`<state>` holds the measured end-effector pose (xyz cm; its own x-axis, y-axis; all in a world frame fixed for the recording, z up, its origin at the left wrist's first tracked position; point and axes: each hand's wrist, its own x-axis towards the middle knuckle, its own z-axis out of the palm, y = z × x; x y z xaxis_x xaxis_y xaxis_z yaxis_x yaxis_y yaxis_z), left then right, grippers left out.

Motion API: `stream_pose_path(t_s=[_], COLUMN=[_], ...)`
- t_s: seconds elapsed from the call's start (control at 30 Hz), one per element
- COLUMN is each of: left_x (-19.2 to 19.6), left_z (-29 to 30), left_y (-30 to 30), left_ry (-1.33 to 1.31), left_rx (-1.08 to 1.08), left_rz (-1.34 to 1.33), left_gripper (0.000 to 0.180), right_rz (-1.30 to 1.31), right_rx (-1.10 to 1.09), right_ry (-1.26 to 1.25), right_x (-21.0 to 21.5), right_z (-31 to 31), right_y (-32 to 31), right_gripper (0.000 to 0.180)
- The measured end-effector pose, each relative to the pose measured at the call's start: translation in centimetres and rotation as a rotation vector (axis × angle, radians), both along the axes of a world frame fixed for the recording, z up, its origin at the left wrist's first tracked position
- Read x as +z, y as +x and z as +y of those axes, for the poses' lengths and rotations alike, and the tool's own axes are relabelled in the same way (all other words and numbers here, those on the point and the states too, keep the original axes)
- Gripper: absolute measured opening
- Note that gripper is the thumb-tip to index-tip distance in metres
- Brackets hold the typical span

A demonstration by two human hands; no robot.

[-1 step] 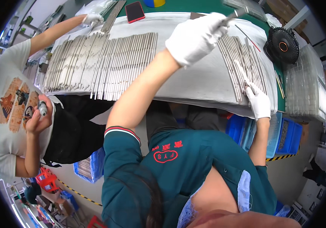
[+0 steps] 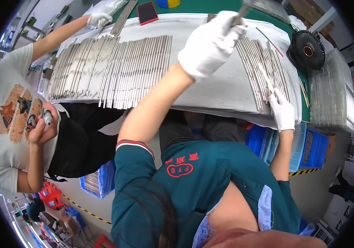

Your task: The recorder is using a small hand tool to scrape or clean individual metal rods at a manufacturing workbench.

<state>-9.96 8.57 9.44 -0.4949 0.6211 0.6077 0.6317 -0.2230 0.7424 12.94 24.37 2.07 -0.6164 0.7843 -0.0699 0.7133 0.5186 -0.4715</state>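
My left hand (image 2: 212,43), in a white glove, is raised above the table and closed around a thin metal rod (image 2: 243,9) that points up and away. My right hand (image 2: 283,112), also gloved, rests at the near right edge of the table. It pinches the near end of another thin rod (image 2: 266,76), which lies askew over a row of metal rods (image 2: 263,70). A wider row of similar rods (image 2: 111,70) covers the white cloth (image 2: 222,89) to the left.
A co-worker in a white printed shirt (image 2: 7,124) stands at left, one gloved hand (image 2: 98,18) on the far table corner, the other (image 2: 44,124) holding a small object. A red phone (image 2: 147,12), a black fan (image 2: 307,49), clear trays (image 2: 329,95) and blue bins (image 2: 313,149) are nearby.
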Motion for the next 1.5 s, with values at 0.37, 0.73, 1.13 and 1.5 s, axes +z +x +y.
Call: stream_pose_path(t_s=[0.37, 0.73, 1.13, 1.5], left_x=[-12.2, -13.3, -12.6, -11.7], left_z=[-10.5, -10.7, -10.5, -10.3], left_y=[8.4, 8.6, 7.9, 7.3], left_ry=[-0.324, -0.36, -0.432, -0.579], left_rx=[-0.519, -0.412, -0.326, -0.209], left_rz=[-1.739, -1.846, -1.656, -1.559], left_gripper=[0.029, 0.028, 0.034, 0.029], right_rz=[0.157, -0.081, 0.011, -0.078], right_rx=[0.309, 0.556, 0.608, 0.737], right_ry=[-0.236, 0.224, 0.17, 0.269], right_x=[-0.2, -3.8, -3.6, -3.4], right_z=[-8.2, -8.3, -8.3, -9.4], right_y=[-0.6, 0.7, 0.7, -1.4], right_gripper=[0.038, 0.037, 0.037, 0.045])
